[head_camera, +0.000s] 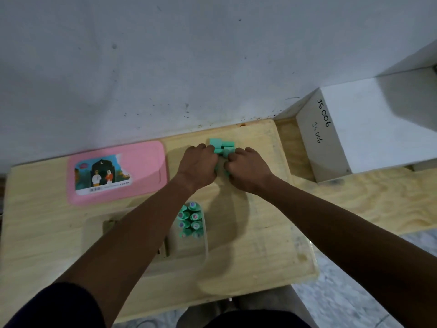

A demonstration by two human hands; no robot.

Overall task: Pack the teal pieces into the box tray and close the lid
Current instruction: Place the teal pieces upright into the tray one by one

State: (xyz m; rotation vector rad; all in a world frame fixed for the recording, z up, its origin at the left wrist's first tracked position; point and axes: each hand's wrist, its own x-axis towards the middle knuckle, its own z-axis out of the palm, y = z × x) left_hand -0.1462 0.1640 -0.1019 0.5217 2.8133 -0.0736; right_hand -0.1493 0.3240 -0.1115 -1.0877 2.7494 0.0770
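Both my left hand (199, 165) and right hand (246, 168) close around small teal plastic blocks (222, 145) at the wooden bench's (260, 245) far side, gathering them, I judge, for the near pale tray (189, 245).

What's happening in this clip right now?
A person has both hands, left hand and right hand, closed around a loose pile of teal pieces at the far edge of the wooden table. Several pieces already stand in the tray nearer the person. The pink lid lies flat to the left, off the tray.
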